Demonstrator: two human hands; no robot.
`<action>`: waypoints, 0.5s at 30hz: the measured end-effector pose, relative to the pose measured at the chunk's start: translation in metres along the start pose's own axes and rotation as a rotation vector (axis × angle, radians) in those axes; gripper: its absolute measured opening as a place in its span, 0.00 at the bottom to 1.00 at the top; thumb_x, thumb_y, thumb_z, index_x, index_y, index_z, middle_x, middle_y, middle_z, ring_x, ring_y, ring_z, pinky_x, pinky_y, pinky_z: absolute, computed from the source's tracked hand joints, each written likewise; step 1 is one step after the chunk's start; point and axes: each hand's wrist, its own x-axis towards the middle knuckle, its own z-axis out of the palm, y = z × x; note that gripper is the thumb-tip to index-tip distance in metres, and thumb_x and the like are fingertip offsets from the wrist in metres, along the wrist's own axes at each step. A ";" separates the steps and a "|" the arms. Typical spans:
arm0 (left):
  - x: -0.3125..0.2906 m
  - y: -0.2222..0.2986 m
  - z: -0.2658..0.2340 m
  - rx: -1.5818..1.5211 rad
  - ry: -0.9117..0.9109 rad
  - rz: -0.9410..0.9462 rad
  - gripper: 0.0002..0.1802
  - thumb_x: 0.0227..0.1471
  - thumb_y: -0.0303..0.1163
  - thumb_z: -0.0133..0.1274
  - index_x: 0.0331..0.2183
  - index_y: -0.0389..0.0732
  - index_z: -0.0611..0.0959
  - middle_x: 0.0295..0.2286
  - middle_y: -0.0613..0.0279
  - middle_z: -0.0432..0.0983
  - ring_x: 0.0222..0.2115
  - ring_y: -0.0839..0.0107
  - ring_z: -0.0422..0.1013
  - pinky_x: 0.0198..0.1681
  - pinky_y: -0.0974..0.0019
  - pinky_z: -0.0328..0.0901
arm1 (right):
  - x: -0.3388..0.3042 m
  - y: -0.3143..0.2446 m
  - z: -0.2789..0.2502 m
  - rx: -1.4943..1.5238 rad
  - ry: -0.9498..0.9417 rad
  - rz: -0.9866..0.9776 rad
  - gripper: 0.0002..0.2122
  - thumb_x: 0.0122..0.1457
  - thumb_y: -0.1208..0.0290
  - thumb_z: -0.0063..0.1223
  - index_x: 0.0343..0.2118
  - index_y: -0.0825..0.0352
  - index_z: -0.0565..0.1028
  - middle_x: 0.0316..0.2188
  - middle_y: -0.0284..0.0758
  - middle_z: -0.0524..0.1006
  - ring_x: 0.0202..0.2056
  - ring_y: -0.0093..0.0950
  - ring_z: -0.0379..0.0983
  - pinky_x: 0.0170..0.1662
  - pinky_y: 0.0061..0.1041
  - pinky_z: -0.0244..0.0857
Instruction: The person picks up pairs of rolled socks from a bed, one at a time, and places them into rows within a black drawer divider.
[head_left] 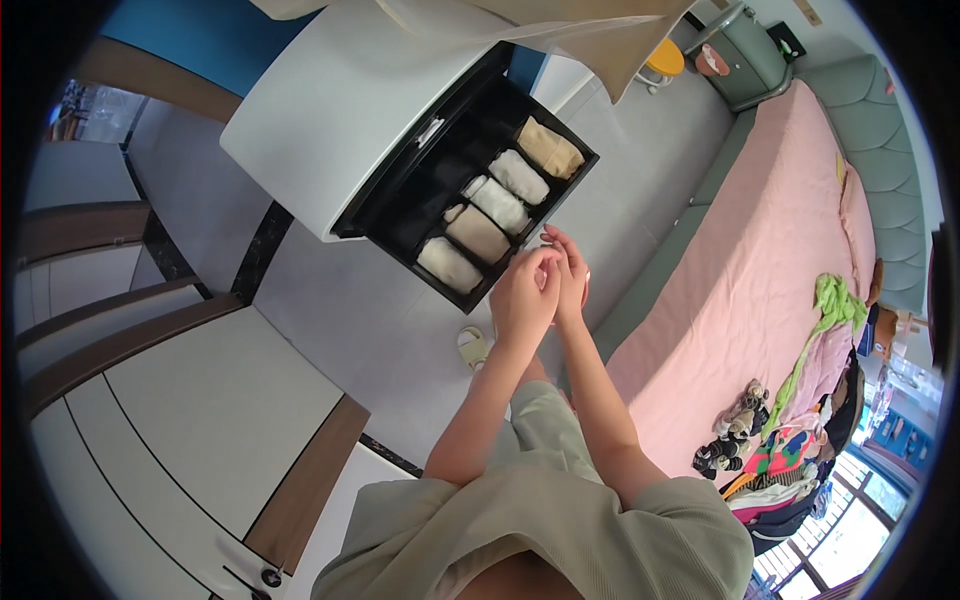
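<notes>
My left hand (522,295) and my right hand (571,275) meet in front of me, just off the front corner of a pulled-out black drawer (400,190). The left fingers are curled in; whether anything small is in them is hidden. Partly stretched, the right fingers lie against the left hand, with no object visible in them. In the drawer, several rolled cloth bundles stand in a row along the front: a cream one (449,265), a beige one (478,234), two white ones (497,204) and a tan one (550,148).
The drawer belongs to a white cabinet (320,110). On the right is a bed with a pink sheet (720,270), bearing piled clothes (790,450), small dark bundles (735,430) and a green cloth (835,305). A yellow stool (664,60) stands far off; white doors (190,420) are at left.
</notes>
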 end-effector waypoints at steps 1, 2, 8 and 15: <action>-0.008 -0.007 0.004 -0.002 0.002 0.001 0.07 0.49 0.29 0.48 0.33 0.45 0.79 0.25 0.67 0.74 0.16 0.75 0.67 0.20 0.71 0.61 | -0.001 0.002 -0.002 0.020 -0.018 0.002 0.13 0.61 0.75 0.39 0.45 0.72 0.71 0.37 0.34 0.74 0.38 0.20 0.66 0.44 0.20 0.61; -0.015 -0.011 0.006 -0.289 -0.055 -0.125 0.08 0.51 0.27 0.47 0.35 0.43 0.78 0.25 0.68 0.73 0.16 0.80 0.65 0.19 0.75 0.58 | 0.000 0.001 -0.003 0.023 -0.020 0.000 0.13 0.61 0.75 0.39 0.45 0.72 0.71 0.37 0.34 0.74 0.38 0.20 0.66 0.44 0.20 0.61; -0.049 -0.030 0.012 -0.705 -0.042 -0.247 0.13 0.52 0.23 0.44 0.42 0.38 0.76 0.25 0.72 0.70 0.17 0.87 0.60 0.18 0.82 0.53 | -0.002 -0.021 0.000 0.025 -0.063 0.141 0.17 0.58 0.73 0.40 0.50 0.68 0.68 0.40 0.29 0.74 0.41 0.18 0.64 0.44 0.18 0.56; -0.053 -0.039 -0.002 -0.975 -0.127 -0.699 0.23 0.50 0.30 0.44 0.50 0.44 0.71 0.26 0.71 0.69 0.22 0.84 0.61 0.25 0.78 0.56 | -0.014 -0.023 0.008 0.110 -0.087 0.174 0.20 0.56 0.74 0.40 0.53 0.67 0.65 0.46 0.31 0.71 0.46 0.21 0.64 0.48 0.20 0.55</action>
